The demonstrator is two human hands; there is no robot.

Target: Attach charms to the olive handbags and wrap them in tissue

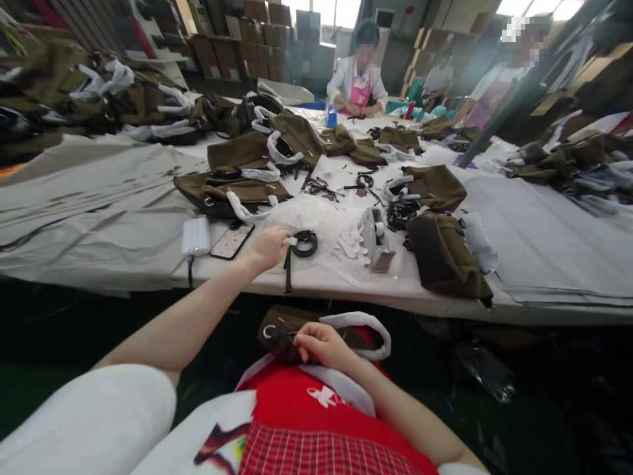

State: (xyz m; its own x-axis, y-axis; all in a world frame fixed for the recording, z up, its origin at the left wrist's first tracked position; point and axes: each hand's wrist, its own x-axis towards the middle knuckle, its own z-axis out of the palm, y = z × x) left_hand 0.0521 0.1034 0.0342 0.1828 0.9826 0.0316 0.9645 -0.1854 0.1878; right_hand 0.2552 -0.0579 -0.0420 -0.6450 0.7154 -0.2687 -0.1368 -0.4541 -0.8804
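Observation:
My left hand (pixel 271 248) reaches over the table's front edge. Its fingers pinch a small white tag (pixel 291 241) beside a coiled black strap (pixel 305 244), and a short dark strap end (pixel 288 277) hangs down below. Close to my body, an olive bag (pixel 289 320) with a white-wrapped handle (pixel 378 330) rests on my lap. My right hand (pixel 319 344) lies at the bag's dark brown part, its fingers curled together; what they hold, if anything, is hidden.
A phone (pixel 232 240) and a white power bank (pixel 196 236) lie left of my left hand. To the right stand a tape dispenser (pixel 376 241) and an olive bag (pixel 445 257). More bags (pixel 237 152) cover the table. Several people are beyond it.

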